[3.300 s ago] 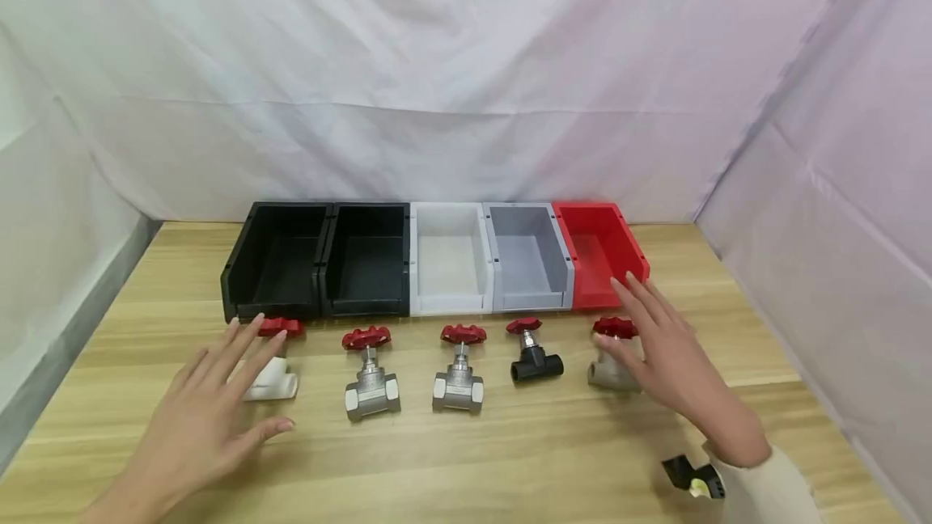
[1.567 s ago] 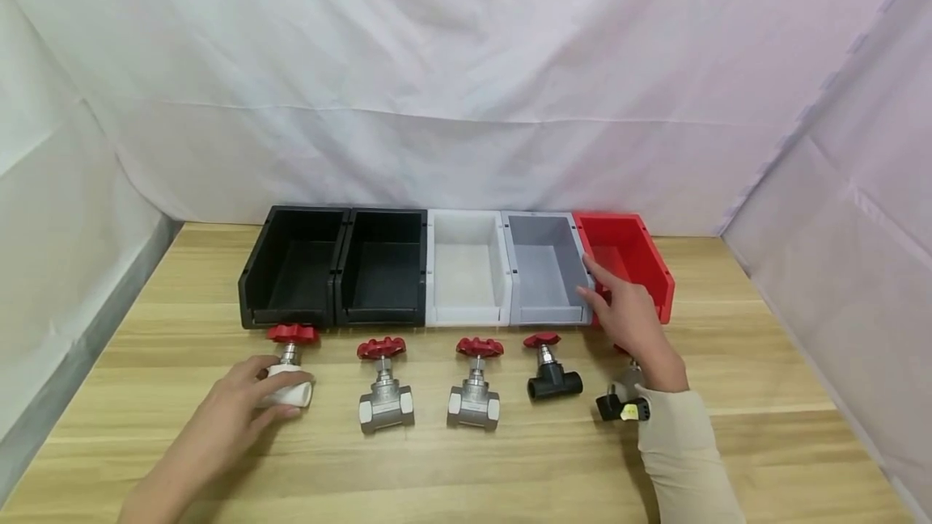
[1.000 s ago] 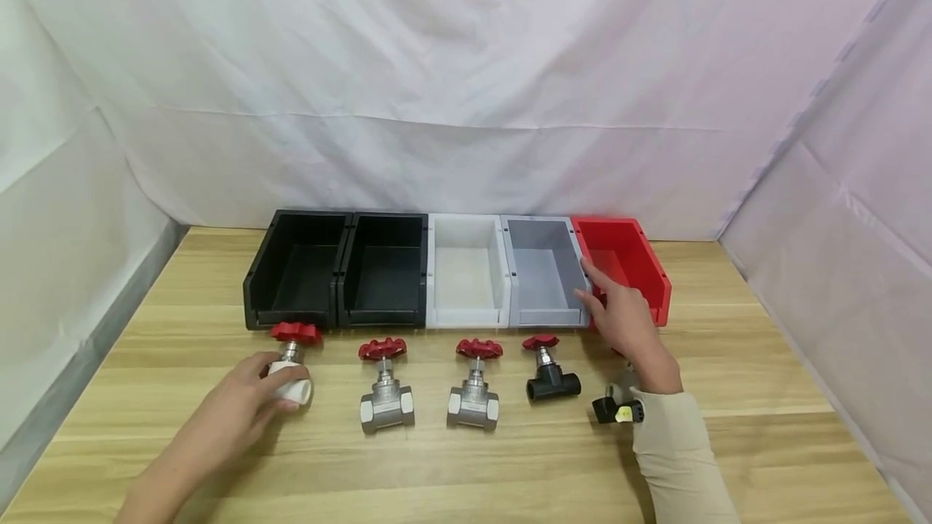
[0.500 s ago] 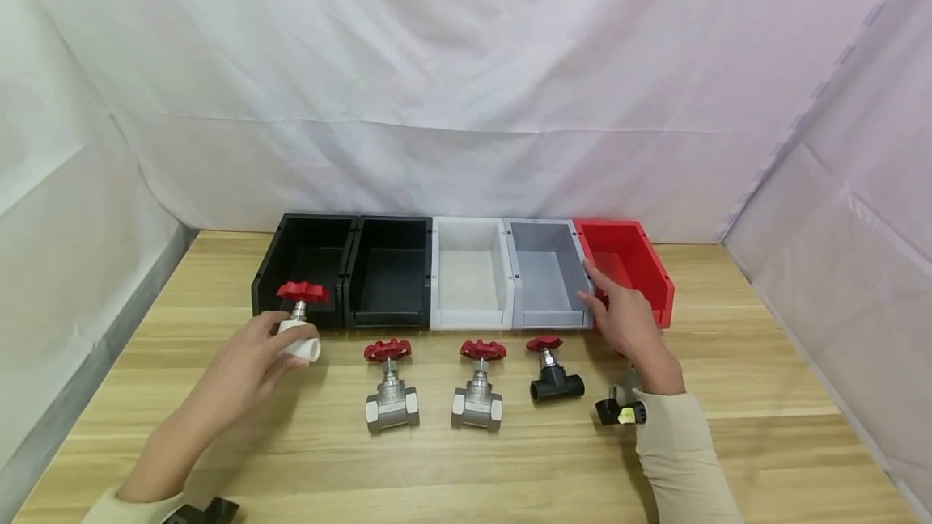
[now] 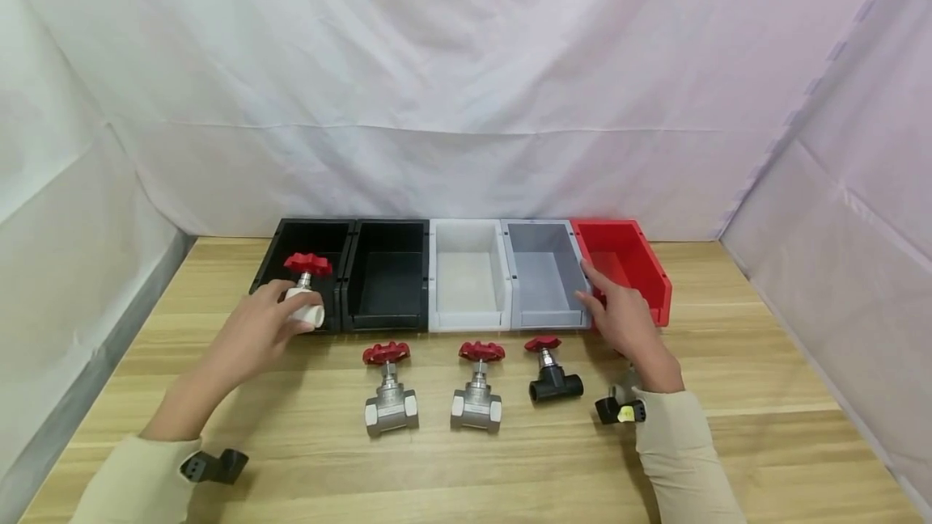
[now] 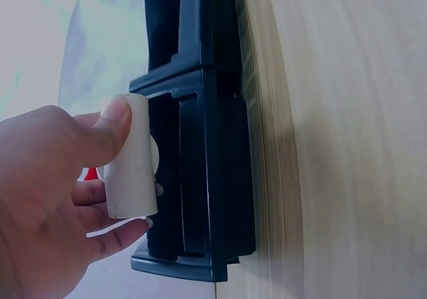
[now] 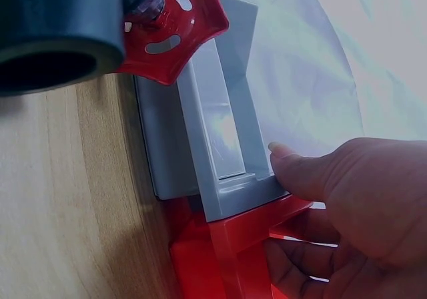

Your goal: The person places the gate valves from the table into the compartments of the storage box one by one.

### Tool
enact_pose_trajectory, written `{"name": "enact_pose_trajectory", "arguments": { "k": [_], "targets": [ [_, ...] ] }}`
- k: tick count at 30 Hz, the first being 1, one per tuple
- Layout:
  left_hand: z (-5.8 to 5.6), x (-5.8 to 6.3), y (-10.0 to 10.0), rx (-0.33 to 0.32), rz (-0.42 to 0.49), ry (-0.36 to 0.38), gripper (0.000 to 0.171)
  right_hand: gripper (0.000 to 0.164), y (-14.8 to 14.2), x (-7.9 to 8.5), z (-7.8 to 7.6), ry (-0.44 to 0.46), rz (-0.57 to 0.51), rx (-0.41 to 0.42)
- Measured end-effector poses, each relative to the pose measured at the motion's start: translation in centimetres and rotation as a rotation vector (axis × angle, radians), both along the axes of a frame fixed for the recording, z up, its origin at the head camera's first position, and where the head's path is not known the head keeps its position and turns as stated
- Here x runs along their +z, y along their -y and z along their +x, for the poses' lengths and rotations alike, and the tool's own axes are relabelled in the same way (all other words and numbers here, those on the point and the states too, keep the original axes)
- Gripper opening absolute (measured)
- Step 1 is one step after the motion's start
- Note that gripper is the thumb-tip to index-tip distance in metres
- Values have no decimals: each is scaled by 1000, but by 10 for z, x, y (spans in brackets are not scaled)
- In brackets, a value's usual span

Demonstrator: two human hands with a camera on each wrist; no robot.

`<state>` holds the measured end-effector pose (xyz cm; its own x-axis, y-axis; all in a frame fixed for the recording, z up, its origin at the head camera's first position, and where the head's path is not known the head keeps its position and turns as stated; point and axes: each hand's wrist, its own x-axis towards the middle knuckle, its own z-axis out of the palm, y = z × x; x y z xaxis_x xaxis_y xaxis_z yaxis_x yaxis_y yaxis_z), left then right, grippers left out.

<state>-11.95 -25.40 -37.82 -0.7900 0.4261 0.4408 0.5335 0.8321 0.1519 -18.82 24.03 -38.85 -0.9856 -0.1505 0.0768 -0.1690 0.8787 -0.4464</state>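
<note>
My left hand (image 5: 258, 326) grips a white plastic valve (image 5: 311, 314) with a red handwheel over the front of the leftmost black bin (image 5: 256, 275). In the left wrist view, thumb and fingers hold the valve's white tube (image 6: 133, 172) beside the bin's front edge. My right hand (image 5: 629, 326) rests at the walls between the grey bin (image 5: 549, 319) and the red bin (image 5: 658, 297). The right wrist view shows its thumb by the grey bin and its loosely bent fingers over the red one. Whether it presses the walls I cannot tell.
Two metal valves (image 5: 391, 407) (image 5: 476, 405) and a black valve (image 5: 556, 385), all with red handwheels, stand before the bins. Another valve (image 5: 630, 378) is mostly hidden under my right wrist. A second black bin (image 5: 386, 320) and a white bin (image 5: 469, 319) complete the row.
My left hand has taken hold of the white valve, lifted it off the table and carried it forward over the leftmost bin. Earlier, the right hand moved to the grey and red bins and stayed.
</note>
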Motion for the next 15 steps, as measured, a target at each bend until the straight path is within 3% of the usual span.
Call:
{"name": "enact_pose_trajectory", "arguments": {
  "k": [8, 15],
  "targets": [
    [-19, 0, 8, 27, 16, 96, 30, 71, 2, 2, 0, 2, -2, 8],
    [-34, -3, 5, 107, 6, 311, 28, 71, 0, -1, 0, 7, -8, 0]
  ]
}}
